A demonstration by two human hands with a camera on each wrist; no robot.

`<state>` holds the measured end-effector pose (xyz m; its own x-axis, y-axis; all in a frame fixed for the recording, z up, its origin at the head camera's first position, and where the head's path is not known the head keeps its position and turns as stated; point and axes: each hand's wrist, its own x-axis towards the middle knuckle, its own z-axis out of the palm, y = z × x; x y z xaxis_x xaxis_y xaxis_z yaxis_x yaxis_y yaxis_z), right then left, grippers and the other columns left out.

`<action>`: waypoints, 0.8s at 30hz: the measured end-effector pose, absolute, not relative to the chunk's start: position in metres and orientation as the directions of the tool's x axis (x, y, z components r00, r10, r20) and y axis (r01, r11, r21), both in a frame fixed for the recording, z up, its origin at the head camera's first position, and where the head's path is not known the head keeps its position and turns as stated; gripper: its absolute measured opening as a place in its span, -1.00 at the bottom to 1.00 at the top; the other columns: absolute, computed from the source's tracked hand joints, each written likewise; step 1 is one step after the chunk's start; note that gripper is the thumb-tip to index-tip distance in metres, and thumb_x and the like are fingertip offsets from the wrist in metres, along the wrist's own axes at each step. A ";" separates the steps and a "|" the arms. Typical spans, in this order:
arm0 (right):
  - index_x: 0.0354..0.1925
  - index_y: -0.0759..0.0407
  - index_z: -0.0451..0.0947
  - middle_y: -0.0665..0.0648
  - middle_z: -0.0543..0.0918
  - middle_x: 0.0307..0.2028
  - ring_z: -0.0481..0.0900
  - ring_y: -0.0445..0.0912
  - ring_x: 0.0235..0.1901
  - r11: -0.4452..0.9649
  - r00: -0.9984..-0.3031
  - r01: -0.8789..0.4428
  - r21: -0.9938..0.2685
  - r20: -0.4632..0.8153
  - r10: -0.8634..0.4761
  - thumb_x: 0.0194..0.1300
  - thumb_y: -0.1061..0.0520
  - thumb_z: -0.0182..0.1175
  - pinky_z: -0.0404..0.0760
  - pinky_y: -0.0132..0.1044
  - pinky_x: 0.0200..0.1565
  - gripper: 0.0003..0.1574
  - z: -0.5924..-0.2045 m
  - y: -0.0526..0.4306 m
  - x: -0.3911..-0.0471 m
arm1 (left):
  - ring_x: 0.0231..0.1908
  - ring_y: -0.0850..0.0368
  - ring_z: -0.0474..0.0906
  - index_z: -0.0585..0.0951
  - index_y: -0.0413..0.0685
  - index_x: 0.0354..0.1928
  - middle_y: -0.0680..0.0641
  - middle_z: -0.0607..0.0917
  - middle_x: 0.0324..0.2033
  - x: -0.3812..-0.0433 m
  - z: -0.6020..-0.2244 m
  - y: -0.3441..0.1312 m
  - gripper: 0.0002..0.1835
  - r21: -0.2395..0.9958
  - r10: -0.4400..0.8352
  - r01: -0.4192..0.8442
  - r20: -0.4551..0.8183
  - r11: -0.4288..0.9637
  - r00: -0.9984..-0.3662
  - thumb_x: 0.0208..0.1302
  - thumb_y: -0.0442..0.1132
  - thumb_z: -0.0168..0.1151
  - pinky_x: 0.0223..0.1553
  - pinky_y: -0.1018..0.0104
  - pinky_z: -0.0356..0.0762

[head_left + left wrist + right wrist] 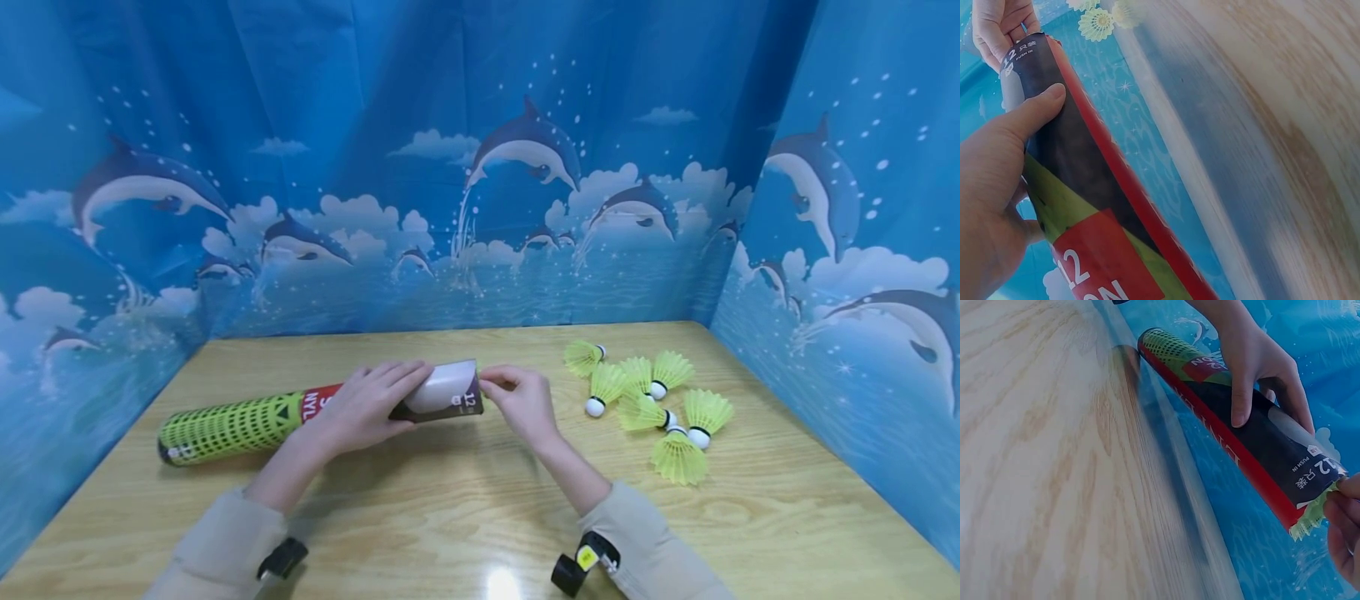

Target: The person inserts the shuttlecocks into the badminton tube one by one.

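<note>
The long tube (292, 412) lies on its side over the left half of the surface (450, 517), with its mouth to the right and lifted a little. A green shuttlecock (1311, 517) sits in that mouth, and its frilly edge sticks out. The left hand (367, 408) is wrapped over the tube near the mouth. The right hand (525, 404) pinches the frilly edge with thumb and finger.

The work here looks like getting the shuttlecock past the rim (I can't tell whether it goes in or out). To do that well, the left hand should hold snugly but not squash the tube. The right hand should move straight along the tube and go slowly, because a tilt could catch the thin skirt and bend it.

Off to the right, some other shuttlecocks (637, 412) lie in a loose bunch, pointing every which way. The surface is pale wood with wavy lines, and a bright spot of light shines near its front edge. Behind it and along the right hangs a blue sheet (360, 108) with jumping dolphins, clouds and white dots.
</note>
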<state>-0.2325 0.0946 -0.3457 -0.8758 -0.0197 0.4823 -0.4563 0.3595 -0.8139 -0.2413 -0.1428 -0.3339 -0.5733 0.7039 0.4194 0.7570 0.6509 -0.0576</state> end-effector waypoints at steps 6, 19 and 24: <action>-0.30 0.31 0.68 0.19 0.71 -0.39 0.62 -0.08 -0.43 0.367 -0.912 -0.394 -0.842 0.408 -0.044 0.07 0.31 0.30 0.60 -0.35 -0.39 -0.85 -0.346 0.094 -0.232 | 0.13 -0.13 0.39 0.30 -0.10 0.32 -0.15 0.44 0.20 -0.241 -0.335 -0.144 -0.07 -0.055 0.707 0.759 0.412 0.649 -0.575 -0.13 -0.04 0.50 0.00 -0.13 0.42; -0.17 0.37 0.64 0.26 0.69 -0.27 0.67 -0.04 -0.37 0.244 -0.977 -0.209 -0.947 0.193 -0.090 0.16 0.33 0.21 0.64 -0.21 -0.31 -0.76 -0.343 0.097 -0.235 | 0.11 -0.12 0.41 0.32 -0.10 0.31 -0.15 0.45 0.18 -0.242 -0.338 -0.145 -0.07 -0.078 0.712 0.758 0.419 0.647 -0.564 -0.15 -0.04 0.51 -0.05 -0.11 0.46; -0.09 0.38 0.60 0.27 0.68 -0.23 0.66 -0.03 -0.31 0.225 -0.976 -0.199 -0.954 0.172 -0.132 0.19 0.31 0.19 0.63 -0.25 -0.27 -0.71 -0.340 0.106 -0.234 | 0.11 -0.13 0.41 0.32 -0.10 0.31 -0.16 0.46 0.18 -0.243 -0.338 -0.144 -0.08 -0.072 0.711 0.759 0.415 0.648 -0.568 -0.14 -0.03 0.51 -0.05 -0.12 0.46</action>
